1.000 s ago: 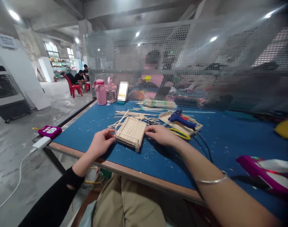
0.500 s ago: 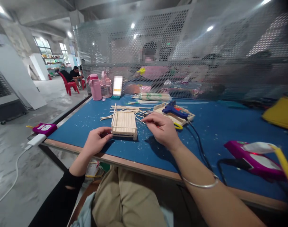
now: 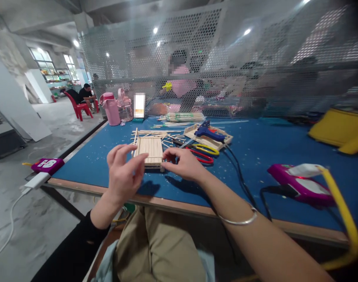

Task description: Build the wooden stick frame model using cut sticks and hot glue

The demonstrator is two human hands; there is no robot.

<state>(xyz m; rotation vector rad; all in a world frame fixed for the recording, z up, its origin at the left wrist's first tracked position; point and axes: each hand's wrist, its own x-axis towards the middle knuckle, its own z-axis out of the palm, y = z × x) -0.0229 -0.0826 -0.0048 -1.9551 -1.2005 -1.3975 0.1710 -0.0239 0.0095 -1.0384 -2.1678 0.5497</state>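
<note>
- R hand (image 3: 184,162): thumb + forefinger bent toward ea. other at near R corner of slatted wooden-stick tray (image 3: 151,148); can't tell if pinching it or just touching.
- L hand (image 3: 124,172): raised, fingers spread & curled, thumb apart; nothing visible in grasp. Overlaps tray's near L side in view; contact unclear.
- Tray pos.: flat on blue tabletop (image 3: 179,196), betw. the 2 hands, just L of R fingertips, slats up. Thin rail across near edge; upright stick at far L corner.
- Step (my read): adjusting/checking tray, R at corner, L free.
- Next move prob. calls for light fingertip control at corner, L steadying opp. side; thin rails look easy to knock loose.
- Nearby: loose sticks (image 3: 155,134) just behind tray; yellow-handled tool (image 3: 207,149) & red-handled tool (image 3: 206,159) to R, types unclear.
- Farther R/back: blue glue gun (image 3: 209,133) resting on 2nd stick-sided tray (image 3: 189,131); plastic-wrapped stick bundle (image 3: 186,117) behind.
</note>
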